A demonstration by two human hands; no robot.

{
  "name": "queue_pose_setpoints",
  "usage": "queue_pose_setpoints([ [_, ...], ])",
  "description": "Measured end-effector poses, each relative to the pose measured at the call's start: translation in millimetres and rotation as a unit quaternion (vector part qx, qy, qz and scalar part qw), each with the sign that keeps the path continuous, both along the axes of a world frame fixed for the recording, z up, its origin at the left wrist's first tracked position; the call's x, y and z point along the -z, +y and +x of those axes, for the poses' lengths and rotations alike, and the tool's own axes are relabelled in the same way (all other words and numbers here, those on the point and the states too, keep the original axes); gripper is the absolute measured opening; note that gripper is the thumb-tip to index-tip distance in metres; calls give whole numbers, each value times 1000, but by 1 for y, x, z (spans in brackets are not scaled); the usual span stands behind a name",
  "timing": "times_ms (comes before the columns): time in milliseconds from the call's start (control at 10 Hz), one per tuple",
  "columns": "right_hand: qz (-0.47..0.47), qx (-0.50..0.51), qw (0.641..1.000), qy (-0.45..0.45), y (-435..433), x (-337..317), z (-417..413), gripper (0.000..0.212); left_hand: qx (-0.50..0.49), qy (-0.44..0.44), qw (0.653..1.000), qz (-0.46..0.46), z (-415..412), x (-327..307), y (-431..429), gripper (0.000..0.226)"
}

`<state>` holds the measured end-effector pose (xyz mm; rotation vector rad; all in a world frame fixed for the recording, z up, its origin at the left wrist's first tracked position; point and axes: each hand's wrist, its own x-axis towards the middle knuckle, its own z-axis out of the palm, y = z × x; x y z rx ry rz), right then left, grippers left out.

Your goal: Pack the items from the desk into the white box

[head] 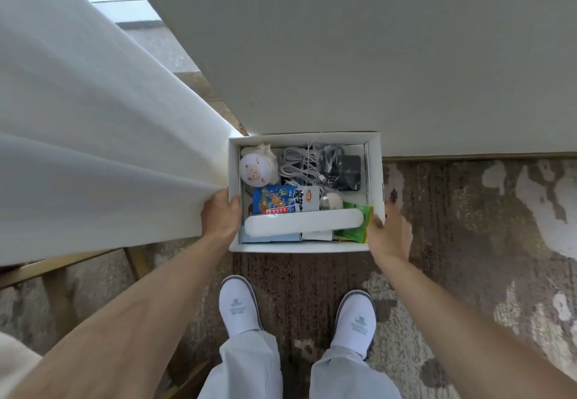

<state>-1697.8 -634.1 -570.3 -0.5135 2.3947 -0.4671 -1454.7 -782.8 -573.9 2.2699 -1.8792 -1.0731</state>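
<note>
Full white box (375, 164) btwn hands; left hand (220, 215) & right hand (390, 233) grip its side walls.

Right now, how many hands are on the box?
2. The left hand grips the box at its left wall; the right hand grips its right wall. Neither is hidden.

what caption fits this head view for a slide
Left hand and right hand grip opposite sides of the filled white box at the edge of the desk

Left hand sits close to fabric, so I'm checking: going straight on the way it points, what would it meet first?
Probably the white curtain, its fold right at the left hand's fingertips; depth is unclear.
</note>
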Motion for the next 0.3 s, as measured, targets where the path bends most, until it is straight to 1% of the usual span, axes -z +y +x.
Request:
queue_pose_setpoints([
  [100,8,-16,1000,-11,-5,-19,-1,31,3,42,999,23,-4,-20,-9,18],
  [200,5,-26,996,-83,-6,-63,-4,34,13,72,992,98,-4,-59,-8,33],
  [300,22,-6,994,-103,8,-118,-6,36,72,43,988,127,-2,-107,10,49],
])
